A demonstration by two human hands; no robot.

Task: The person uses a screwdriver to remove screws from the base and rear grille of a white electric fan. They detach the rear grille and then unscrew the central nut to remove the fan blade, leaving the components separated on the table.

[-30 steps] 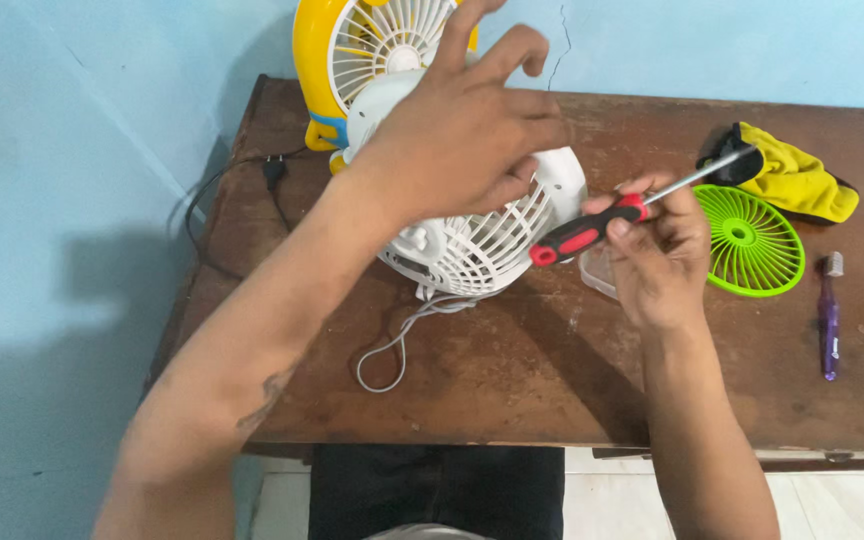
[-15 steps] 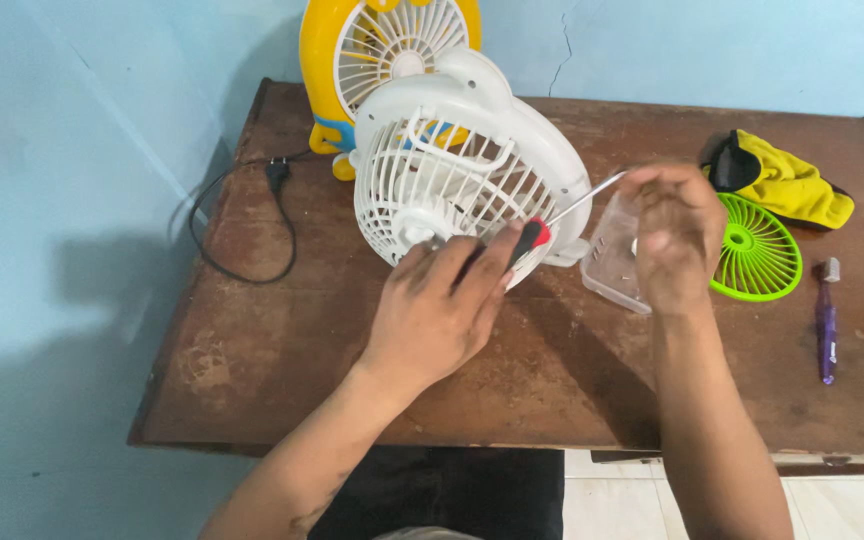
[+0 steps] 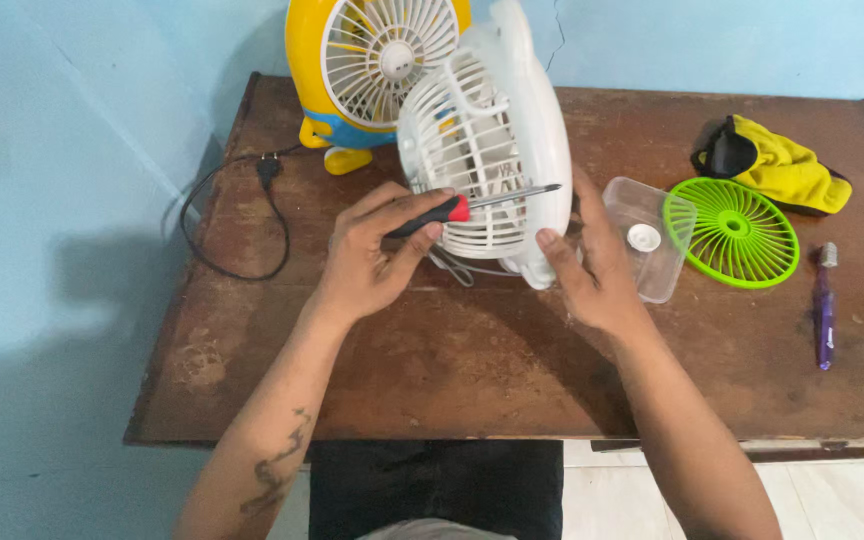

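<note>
Near the middle of the wooden table [image 3: 472,370], toward its far edge, a white fan [image 3: 487,150] stands tilted on its edge, grille facing the left hand. The left hand [image 3: 372,255] is closed around the black-and-red handle of a screwdriver [image 3: 472,203], whose metal shaft lies across the grille, tip pointing right. The right hand [image 3: 592,265] clasps the fan's lower right rim, thumb on the front, fingers hidden behind the housing. At the far edge, just behind the white fan, stands a yellow fan [image 3: 352,60]. Right of the hands lies a clear plastic container [image 3: 652,240] holding a small white cap, then a green fan grille [image 3: 737,232], a yellow cloth [image 3: 782,165] and a purple pen-like tool [image 3: 825,310] near the right edge. A black cable [image 3: 242,225] loops off the left edge.
</note>
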